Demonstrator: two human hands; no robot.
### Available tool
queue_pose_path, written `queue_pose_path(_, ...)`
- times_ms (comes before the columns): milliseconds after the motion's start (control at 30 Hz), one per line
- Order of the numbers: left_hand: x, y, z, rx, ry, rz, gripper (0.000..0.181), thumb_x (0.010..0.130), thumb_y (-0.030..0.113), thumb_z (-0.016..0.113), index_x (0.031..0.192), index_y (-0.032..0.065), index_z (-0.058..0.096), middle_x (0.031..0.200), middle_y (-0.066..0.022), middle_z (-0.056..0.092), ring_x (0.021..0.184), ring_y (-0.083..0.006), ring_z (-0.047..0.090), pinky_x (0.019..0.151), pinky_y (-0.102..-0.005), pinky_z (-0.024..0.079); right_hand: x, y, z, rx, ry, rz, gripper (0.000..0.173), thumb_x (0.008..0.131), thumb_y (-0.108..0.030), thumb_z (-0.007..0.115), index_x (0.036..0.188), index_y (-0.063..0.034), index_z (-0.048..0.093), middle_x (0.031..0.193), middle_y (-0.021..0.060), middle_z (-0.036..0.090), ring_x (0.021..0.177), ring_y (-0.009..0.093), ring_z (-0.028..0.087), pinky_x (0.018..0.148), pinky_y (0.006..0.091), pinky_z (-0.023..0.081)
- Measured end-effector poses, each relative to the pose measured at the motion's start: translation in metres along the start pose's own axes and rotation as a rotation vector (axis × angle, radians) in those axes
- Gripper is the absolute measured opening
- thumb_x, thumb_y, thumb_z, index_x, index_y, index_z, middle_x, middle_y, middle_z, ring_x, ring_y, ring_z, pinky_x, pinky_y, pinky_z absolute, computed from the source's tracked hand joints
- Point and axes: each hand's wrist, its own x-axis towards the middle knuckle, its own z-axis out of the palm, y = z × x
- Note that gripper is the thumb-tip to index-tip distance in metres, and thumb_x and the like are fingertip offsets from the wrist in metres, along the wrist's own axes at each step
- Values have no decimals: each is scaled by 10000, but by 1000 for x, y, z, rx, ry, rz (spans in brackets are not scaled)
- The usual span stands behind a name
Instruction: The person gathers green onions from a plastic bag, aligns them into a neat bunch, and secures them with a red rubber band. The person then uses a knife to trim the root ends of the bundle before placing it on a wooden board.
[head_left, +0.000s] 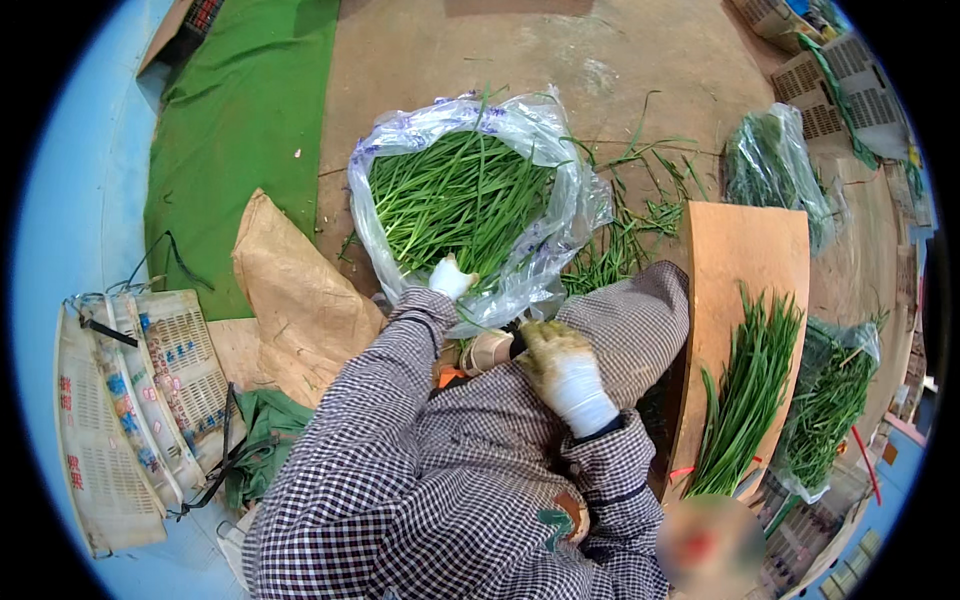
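Observation:
A clear plastic bag (360, 172) with purple print stands open before me, filled with long green leaves (457, 195) that look like garlic chives. My left hand (452, 279), wrapped in white at the wrist, reaches into its near edge; the fingers are hidden among the leaves. Gloved and stained yellowish, my right hand (559, 364) rests over my lower leg near the bag's near side, fingers bent downward; whether it holds anything does not show. To the right, a bundle of the same leaves (750, 390) lies on a wooden board (742, 247).
Loose leaves (622, 240) lie right of the bag. Further right are two more plastic bags of greens (772, 165), (832, 412) and plastic crates (855, 90). At left are a brown sack (300, 300), flattened printed crates (135, 405) and a green cloth (240, 135).

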Motion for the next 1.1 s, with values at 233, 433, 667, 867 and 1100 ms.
queue_pose_path(233,4,49,51,254,275,-275,976,664,425,710,1339,-34,176,1360,-186,275,1240,-293,316,1016,-407,275,24,7,5,43,-278,165,478,787,-305,570,1160,-15,493,1008,138,589,956,294,553,803,388,443)
queue_pose_path(433,31,18,11,207,190,-163,616,657,344,713,1088,-29,477,975,-174,566,877,-317,591,754,-384,478,43,25,4,43,-317,254,484,783,-294,579,1173,-21,489,1003,150,595,932,295,565,785,384,450)
queue_pose_path(667,38,7,-88,-807,-466,-55,555,652,195,768,1079,-52,515,925,-108,617,760,-172,586,696,-292,482,144,62,79,878,-149,619,622,756,-416,638,1144,46,485,955,199,589,828,305,594,691,382,479)
queue_pose_path(867,38,0,-72,-404,-444,218,606,697,166,687,1195,-53,421,1050,-139,589,943,-207,551,823,-297,436,192,16,174,1809,-194,1263,658,788,-431,628,1273,-78,358,1210,154,462,1101,287,434,882,493,367)
queue_pose_path(1100,-19,24,-134,27,-338,579,576,751,291,603,1210,-22,453,1161,-220,520,1067,-337,514,906,-352,414,190,11,188,2170,130,1259,349,773,-159,671,1053,4,540,999,120,593,854,241,588,732,366,504)
